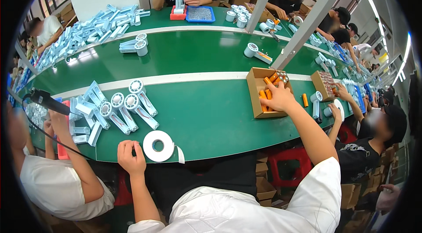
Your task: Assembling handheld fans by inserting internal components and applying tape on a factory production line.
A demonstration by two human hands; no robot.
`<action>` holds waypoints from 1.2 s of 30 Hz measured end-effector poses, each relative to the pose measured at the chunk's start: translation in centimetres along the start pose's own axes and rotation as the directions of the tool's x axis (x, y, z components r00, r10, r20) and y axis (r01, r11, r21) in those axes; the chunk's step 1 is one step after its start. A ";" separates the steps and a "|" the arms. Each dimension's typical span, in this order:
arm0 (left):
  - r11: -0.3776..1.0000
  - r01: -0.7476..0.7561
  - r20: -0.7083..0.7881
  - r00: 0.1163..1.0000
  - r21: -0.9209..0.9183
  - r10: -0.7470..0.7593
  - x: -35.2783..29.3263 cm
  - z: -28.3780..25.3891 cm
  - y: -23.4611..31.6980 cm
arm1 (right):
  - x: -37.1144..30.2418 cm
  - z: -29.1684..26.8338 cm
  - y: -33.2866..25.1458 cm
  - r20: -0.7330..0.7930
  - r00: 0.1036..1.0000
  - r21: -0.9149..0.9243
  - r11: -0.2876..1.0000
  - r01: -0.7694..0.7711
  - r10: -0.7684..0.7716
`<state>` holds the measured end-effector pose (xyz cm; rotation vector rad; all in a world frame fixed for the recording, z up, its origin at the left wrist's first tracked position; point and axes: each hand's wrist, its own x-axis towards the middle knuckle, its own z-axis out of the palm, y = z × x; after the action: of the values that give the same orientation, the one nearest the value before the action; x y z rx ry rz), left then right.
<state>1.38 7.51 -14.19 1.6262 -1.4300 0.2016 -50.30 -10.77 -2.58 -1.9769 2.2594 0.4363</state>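
My right hand point(280, 97) reaches into an open cardboard box point(259, 113) of orange cylindrical batteries point(273, 77). Its fingers are spread and lie over the batteries; whether they grip one I cannot make out. By the table's front edge, my left hand point(131, 157) is closed with its fingers curled, and what is inside it, if anything, is hidden. Right beside that hand lies a roll of white tape point(150, 154), its loose end hanging toward the edge. Farther left lie several light-blue handheld fan bodies with round heads point(131, 102) and open handles.
A single orange battery point(305, 100) lies right of the box, near a fan body point(316, 96) and another cardboard box point(323, 85). Co-workers sit on both sides and opposite. A black power tool point(49, 101) hangs at left. A slanted metal post point(307, 24) rises beyond the box.
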 end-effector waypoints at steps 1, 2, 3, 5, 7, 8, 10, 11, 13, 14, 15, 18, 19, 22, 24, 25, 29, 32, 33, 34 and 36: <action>1.000 0.001 -0.003 1.000 0.004 -0.001 0.1 0.1 0.1 | 0.5 0.3 0.0 0.011 1.000 0.008 1.000 -0.002 0.001; 1.000 -0.014 -0.005 1.000 -0.001 0.014 0.1 0.1 0.2 | 1.1 0.7 0.2 0.022 1.000 0.016 1.000 -0.001 0.001; 1.000 -0.022 -0.015 1.000 0.010 0.022 0.0 -0.2 -0.1 | 1.4 0.8 -0.3 0.020 0.999 0.017 1.000 0.026 -0.026; 0.999 -0.030 -0.039 0.999 0.045 0.032 -0.2 -0.8 -0.6 | 1.3 1.8 -0.9 -0.134 0.991 0.043 0.999 -0.001 0.006; 0.998 -0.002 -0.054 0.999 0.059 0.005 -0.6 -0.3 -1.4 | 2.3 3.5 0.8 -0.218 0.973 0.052 0.995 0.086 -0.073; 0.997 0.012 -0.069 0.998 0.070 -0.007 -0.5 -0.5 -1.0 | 2.1 3.4 1.5 -0.221 0.965 0.082 0.984 0.160 -0.138; 0.998 -0.002 -0.095 0.995 0.067 0.008 0.0 -0.3 -0.9 | 3.5 5.5 4.4 -0.243 0.953 0.012 0.982 0.191 -0.182; 0.998 0.009 -0.102 0.995 0.070 -0.001 -0.1 -0.3 -0.9 | 3.7 5.7 4.7 -0.196 0.976 0.068 0.992 0.111 -0.095; 0.999 0.007 -0.113 0.994 0.046 -0.002 0.1 -0.6 -0.3 | 2.9 4.4 4.1 -0.166 0.977 -0.007 0.991 0.134 -0.133; 0.999 0.011 -0.128 0.992 0.046 -0.005 0.1 -0.7 0.0 | 2.6 3.6 3.5 -0.147 0.984 0.002 0.995 0.098 -0.097; 1.000 0.002 -0.135 0.991 0.028 0.002 0.1 -1.0 -0.1 | 2.3 3.0 3.2 -0.129 0.991 0.011 0.999 0.038 -0.036; 0.999 0.015 -0.137 0.990 0.037 -0.009 -0.6 -2.1 -0.7 | 2.8 2.2 2.4 -0.103 0.991 -0.064 0.995 0.078 -0.084; 1.000 0.011 -0.129 0.992 0.026 -0.007 -0.7 -2.0 -0.7 | 2.8 2.4 2.1 -0.119 0.989 -0.088 0.993 0.072 -0.082; 1.000 0.001 -0.128 0.992 0.006 0.000 -0.4 -1.7 -0.8 | 2.2 1.9 1.2 -0.133 0.989 -0.092 0.994 0.052 -0.064; 1.000 -0.012 -0.136 0.991 -0.004 0.011 -0.2 -1.6 -0.7 | 1.5 1.6 0.8 -0.119 0.992 -0.045 0.998 0.032 -0.037; 1.000 -0.020 -0.137 0.990 -0.010 0.018 -0.1 -1.4 -0.6 | 1.4 1.5 0.9 -0.110 0.994 -0.020 1.000 0.018 -0.020; 0.999 -0.050 -0.130 0.990 0.017 0.051 -0.2 -1.4 -0.9 | 1.4 2.6 0.5 -0.201 0.979 -0.018 0.999 0.034 -0.037; 0.999 -0.045 -0.124 0.991 0.013 0.046 -0.3 -1.2 -0.8 | 0.9 2.7 0.6 -0.226 0.973 -0.072 0.997 0.034 -0.049; 0.999 -0.042 -0.127 0.991 0.012 0.044 -0.3 -1.1 -0.8 | 0.9 2.6 0.6 -0.221 0.973 -0.089 0.995 0.042 -0.061; 0.999 -0.038 -0.131 0.991 0.012 0.039 -0.2 -1.0 -0.9 | 0.9 2.5 0.7 -0.216 0.974 -0.107 0.993 0.052 -0.074; 0.999 -0.031 -0.135 0.990 0.009 0.032 -0.3 -1.0 -0.9 | 1.0 2.5 0.9 -0.210 0.974 -0.129 0.990 0.060 -0.087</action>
<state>2.49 8.28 -14.32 1.5662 -1.3531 0.3293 -51.58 -10.92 -5.16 -2.2617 2.3229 0.3773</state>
